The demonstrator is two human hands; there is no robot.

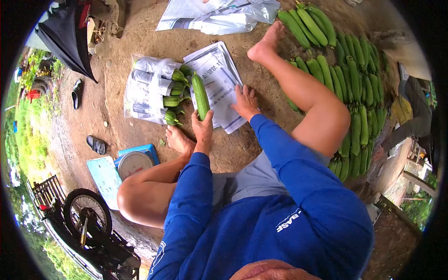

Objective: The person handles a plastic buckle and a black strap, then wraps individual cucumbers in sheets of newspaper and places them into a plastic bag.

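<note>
My left hand (202,127) is wrapped round the lower end of a long green gourd (200,94), which points away from me over the left edge of some printed paper sheets (215,77). On the right edge of the sheets, my right hand (246,101) rests with its fingers apart. Left of the held gourd lies a clear plastic bag (129,99) of several gourds wrapped in printed paper, their green ends (171,101) sticking out towards the right.
Many green gourds (355,126) lie in rows at the right, with more (308,25) beyond my right foot. A plastic sheet (219,21) lies at the top. A blue scale (135,163) is near my left knee. Sandals (96,144) and a motorcycle (87,214) are at left.
</note>
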